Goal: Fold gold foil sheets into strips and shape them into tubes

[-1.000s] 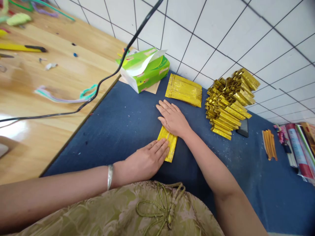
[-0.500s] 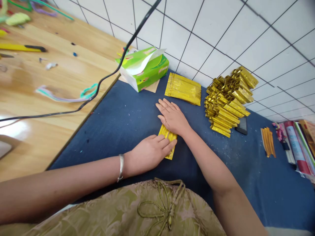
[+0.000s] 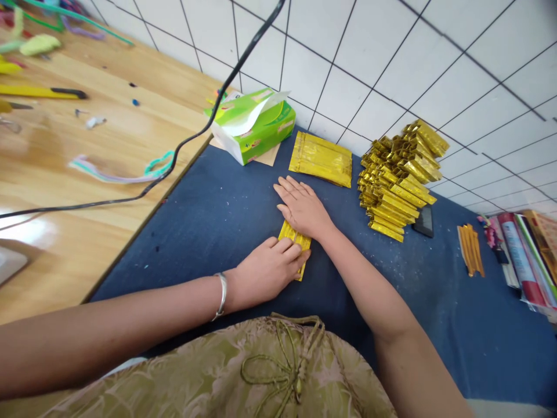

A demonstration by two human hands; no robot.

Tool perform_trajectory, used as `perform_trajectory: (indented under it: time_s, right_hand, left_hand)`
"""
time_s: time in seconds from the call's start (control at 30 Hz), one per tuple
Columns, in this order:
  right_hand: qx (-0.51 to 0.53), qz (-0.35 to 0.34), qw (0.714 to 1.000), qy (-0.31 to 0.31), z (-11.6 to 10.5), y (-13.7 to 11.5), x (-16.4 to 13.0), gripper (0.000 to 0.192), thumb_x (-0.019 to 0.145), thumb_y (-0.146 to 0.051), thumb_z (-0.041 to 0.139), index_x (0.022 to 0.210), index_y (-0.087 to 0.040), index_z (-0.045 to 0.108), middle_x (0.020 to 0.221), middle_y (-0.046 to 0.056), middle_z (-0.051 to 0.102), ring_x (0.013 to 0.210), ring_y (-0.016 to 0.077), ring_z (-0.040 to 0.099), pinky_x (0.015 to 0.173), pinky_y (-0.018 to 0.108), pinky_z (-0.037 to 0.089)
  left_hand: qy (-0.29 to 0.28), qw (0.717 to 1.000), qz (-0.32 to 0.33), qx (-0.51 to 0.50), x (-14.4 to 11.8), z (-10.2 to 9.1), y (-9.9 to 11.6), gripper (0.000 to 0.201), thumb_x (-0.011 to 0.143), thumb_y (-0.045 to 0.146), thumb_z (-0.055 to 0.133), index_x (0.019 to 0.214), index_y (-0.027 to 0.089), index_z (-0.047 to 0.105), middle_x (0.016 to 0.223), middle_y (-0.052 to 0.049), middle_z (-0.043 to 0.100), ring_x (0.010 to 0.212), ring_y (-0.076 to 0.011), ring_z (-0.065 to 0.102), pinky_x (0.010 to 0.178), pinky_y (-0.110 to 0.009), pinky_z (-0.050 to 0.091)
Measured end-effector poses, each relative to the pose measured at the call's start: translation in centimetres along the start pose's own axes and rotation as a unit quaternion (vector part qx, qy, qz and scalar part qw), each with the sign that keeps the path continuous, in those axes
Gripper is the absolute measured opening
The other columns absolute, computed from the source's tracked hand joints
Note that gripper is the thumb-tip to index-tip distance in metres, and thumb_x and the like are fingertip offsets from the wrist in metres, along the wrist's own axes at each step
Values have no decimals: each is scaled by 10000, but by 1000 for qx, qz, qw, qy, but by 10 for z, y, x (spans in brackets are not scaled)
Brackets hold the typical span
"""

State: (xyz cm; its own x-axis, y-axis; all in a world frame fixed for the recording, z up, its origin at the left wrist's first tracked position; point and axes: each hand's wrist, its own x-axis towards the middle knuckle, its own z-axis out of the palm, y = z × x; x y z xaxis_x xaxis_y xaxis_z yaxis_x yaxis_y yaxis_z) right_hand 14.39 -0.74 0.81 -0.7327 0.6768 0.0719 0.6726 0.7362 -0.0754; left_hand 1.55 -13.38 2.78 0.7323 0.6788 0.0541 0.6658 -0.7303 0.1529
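Note:
A narrow folded piece of gold foil paper point(image 3: 287, 231) lies flat on the dark blue tabletop point(image 3: 209, 226) in front of me. My left hand point(image 3: 270, 270) is closed over its near part, fingers curled and pressed down on the paper. Across the far end rests my right hand point(image 3: 304, 210), palm down and open with the fingers stretched out. Both hands hide much of the paper. Beyond them is a flat stack of gold foil sheets point(image 3: 321, 158). Right of that stands a large heap of folded gold foil pieces point(image 3: 394, 188).
A green tissue pack point(image 3: 265, 130) sits by the tiled wall point(image 3: 348, 52). A black cable point(image 3: 191, 138) hangs across the left side. A dark phone point(image 3: 423, 222), orange strips point(image 3: 470, 249) and books point(image 3: 522, 255) are at right. A yellow cutter point(image 3: 43, 91) lies on the wooden table point(image 3: 104, 220).
My left hand's fingers have curled slightly more over the paper. The right hand stays flat in place. The whole view has shifted a little.

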Motion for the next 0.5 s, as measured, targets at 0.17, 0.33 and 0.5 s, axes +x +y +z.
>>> perform_trajectory:
  time_s: [0.17, 0.33, 0.5]
  right_hand:
    - [11, 2, 1000, -2, -1, 0, 0, 473, 934, -327, 353, 1386, -190, 345, 1481, 50, 302, 1379, 193, 218, 1122, 409, 177]
    - [16, 2, 1000, -5, -3, 3, 2, 459, 934, -341, 354, 1371, -201, 374, 1470, 53, 323, 1368, 200, 244, 1107, 416, 201]
    - [-3, -6, 1000, 25, -3, 10, 13, 444, 932, -345, 372, 1335, -166, 429, 1443, 95, 361, 1332, 236, 294, 1072, 421, 239]
  left_hand:
    - [-8, 998, 62, 9, -8, -2, 5, 396, 922, 231, 394, 1291, 97, 443, 1086, -95, 555, 956, -208, 478, 735, -350, 348]
    - [-7, 999, 45, -12, -3, -3, 1, 375, 922, 316, 426, 1249, 140, 479, 1039, -66, 568, 944, -208, 484, 732, -348, 347]
    - [-4, 1000, 22, -17, 0, -5, -7, 392, 916, 383, 442, 1233, 157, 491, 1043, -76, 568, 967, -212, 492, 763, -344, 354]
